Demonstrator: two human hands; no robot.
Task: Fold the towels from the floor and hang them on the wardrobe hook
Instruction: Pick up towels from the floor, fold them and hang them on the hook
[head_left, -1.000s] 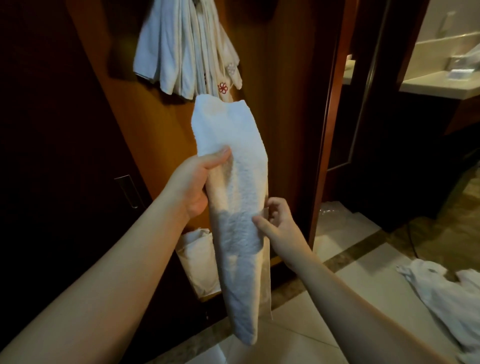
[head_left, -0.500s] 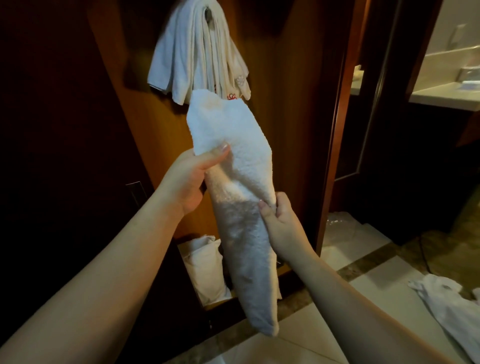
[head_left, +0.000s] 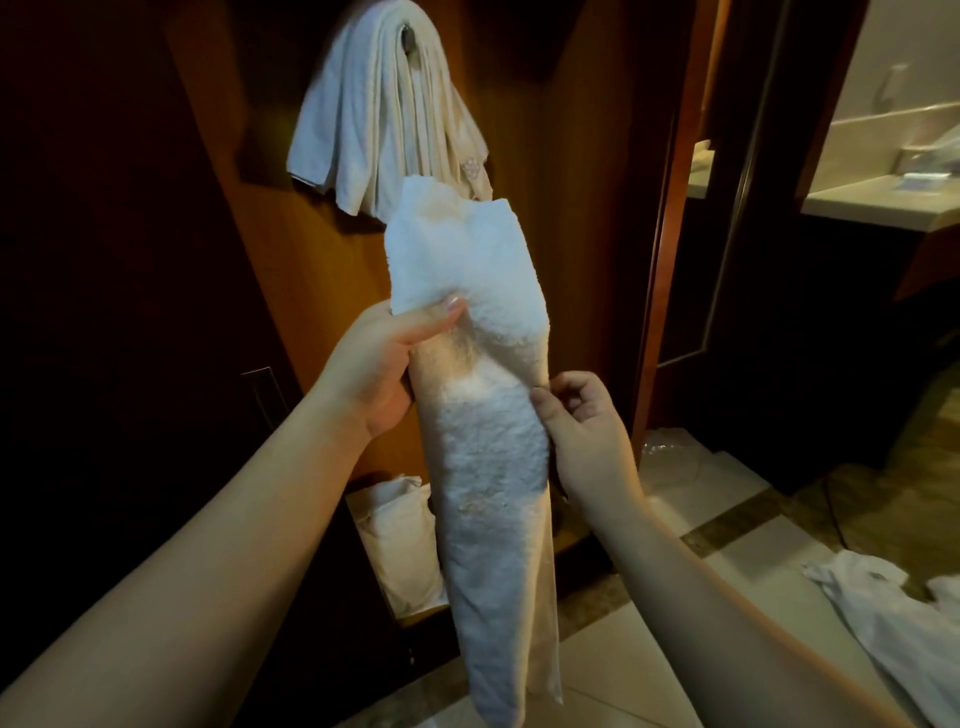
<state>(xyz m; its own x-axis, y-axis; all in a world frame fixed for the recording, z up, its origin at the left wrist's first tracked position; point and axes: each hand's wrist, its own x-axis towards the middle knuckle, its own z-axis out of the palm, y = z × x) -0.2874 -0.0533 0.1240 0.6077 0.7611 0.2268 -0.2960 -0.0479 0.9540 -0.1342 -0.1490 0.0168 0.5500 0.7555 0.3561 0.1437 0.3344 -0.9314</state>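
Dim wooden wardrobe interior behind: a folded white terry towel (head_left: 488, 452) hangs lengthwise at centre, below white towels (head_left: 384, 114) draped on a hook (head_left: 408, 39). Left hand (head_left: 371, 374) grip pinches its upper edge; right hand (head_left: 584, 434) grip pinches its right edge. Crumpled white cloth (head_left: 893, 618) lies on the tiled floor (head_left: 727, 535).

R hand (head_left: 587, 431) slid down towel (head_left: 483, 467) edge, grip loosened.

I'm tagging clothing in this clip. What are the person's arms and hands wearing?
Nothing visible. Both forearms are bare to the frame edge: no sleeves, gloves, watch, bracelets or rings on the left hand or the right hand. The fingernails look short; a pale nail shows on the left thumb.
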